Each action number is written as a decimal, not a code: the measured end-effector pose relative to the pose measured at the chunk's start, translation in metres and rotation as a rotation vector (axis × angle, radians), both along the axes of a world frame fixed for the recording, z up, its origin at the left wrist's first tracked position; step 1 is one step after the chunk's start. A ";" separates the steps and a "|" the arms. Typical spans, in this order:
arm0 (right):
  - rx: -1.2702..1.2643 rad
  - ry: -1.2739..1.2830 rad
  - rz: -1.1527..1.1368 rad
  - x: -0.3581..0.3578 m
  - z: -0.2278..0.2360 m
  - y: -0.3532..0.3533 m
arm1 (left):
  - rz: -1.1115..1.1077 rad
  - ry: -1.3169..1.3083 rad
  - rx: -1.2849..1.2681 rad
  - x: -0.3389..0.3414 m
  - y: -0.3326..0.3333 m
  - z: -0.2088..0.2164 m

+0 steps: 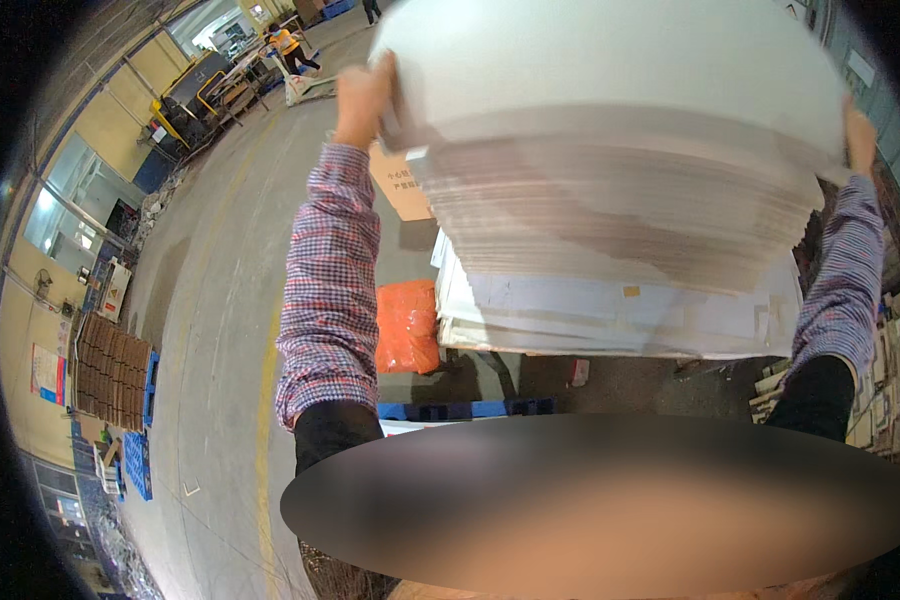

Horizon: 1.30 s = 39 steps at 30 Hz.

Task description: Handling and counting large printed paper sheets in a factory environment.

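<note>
Partly out of frame: white sheet (610,60)

From head height, the wide fisheye view faces forward and down, close above two checked sleeves (330,280) and near the stack of sheets (620,200), with floor (215,320) stretching away leftward.

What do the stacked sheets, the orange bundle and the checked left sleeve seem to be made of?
Stacked sheets: probably paperboard, matte; their thin layered edges look beige-grey, without shine.
Orange bundle: likely plastic film, glossy; bright highlights sit on its creased surface.
Checked left sleeve: apparently woven cloth, matte; it gathers in soft wrinkles, but the fibre cannot be told.
</note>
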State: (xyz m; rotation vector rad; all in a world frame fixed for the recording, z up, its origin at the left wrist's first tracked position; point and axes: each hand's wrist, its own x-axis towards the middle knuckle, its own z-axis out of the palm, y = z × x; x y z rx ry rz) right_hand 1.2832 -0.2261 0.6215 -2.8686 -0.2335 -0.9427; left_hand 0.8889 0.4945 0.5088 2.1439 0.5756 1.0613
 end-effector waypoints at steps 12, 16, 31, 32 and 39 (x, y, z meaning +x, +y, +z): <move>0.340 0.429 0.112 -0.025 -0.139 0.069 | 0.232 0.305 0.360 -0.018 -0.061 -0.040; 0.784 0.192 0.381 -0.036 -0.189 0.029 | 0.213 -0.229 0.321 -0.033 -0.089 -0.089; 0.758 0.074 0.098 -0.064 -0.200 0.043 | 0.414 -0.484 0.149 -0.005 -0.072 -0.106; 0.893 0.089 0.155 -0.071 -0.196 0.053 | 0.420 -0.484 0.148 -0.004 -0.075 -0.103; 0.832 0.036 0.114 -0.048 -0.216 0.055 | 0.512 -0.391 0.010 -0.002 -0.069 -0.103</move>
